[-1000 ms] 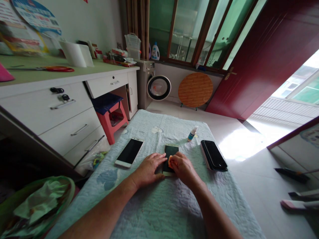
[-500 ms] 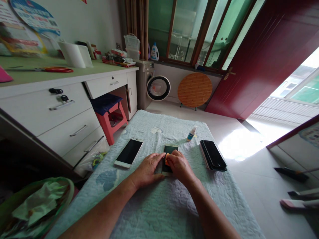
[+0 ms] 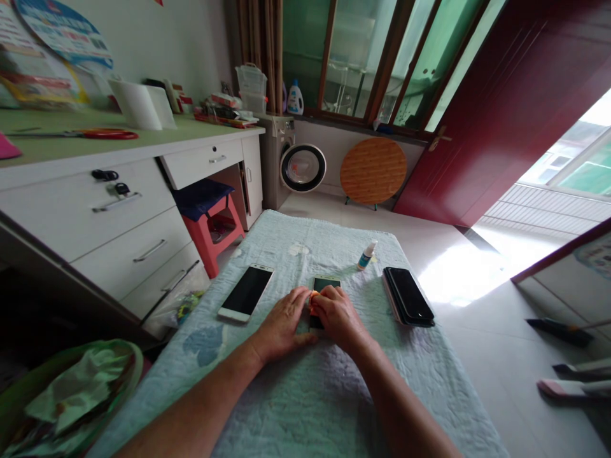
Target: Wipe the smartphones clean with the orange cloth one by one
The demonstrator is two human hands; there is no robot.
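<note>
A smartphone (image 3: 327, 284) lies flat on the quilted cloth in front of me, partly hidden under both hands. My left hand (image 3: 283, 323) holds it along its left side, with the fingers near the upper edge and the thumb by the lower end. Pinched in my right hand (image 3: 342, 318) is a small orange cloth (image 3: 313, 304), pressed on the phone's screen close to my left fingertips. A white smartphone (image 3: 246, 293) with a dark screen rests to the left. On the right lies a stack of dark phones (image 3: 408, 296). Behind the hands stands a small spray bottle (image 3: 367, 255).
The pale blue quilted cover (image 3: 305, 413) drapes the surface. At lower left is a green bin (image 3: 136, 366) with crumpled paper. A red stool (image 3: 209, 245) and white drawers (image 3: 114, 222) stand on the left; a washing machine (image 3: 277, 162) with its door open is behind.
My right hand has moved the orange cloth slightly left across the screen, toward my left fingers. My left hand has shifted only a little; the phones and bottle stay put.
</note>
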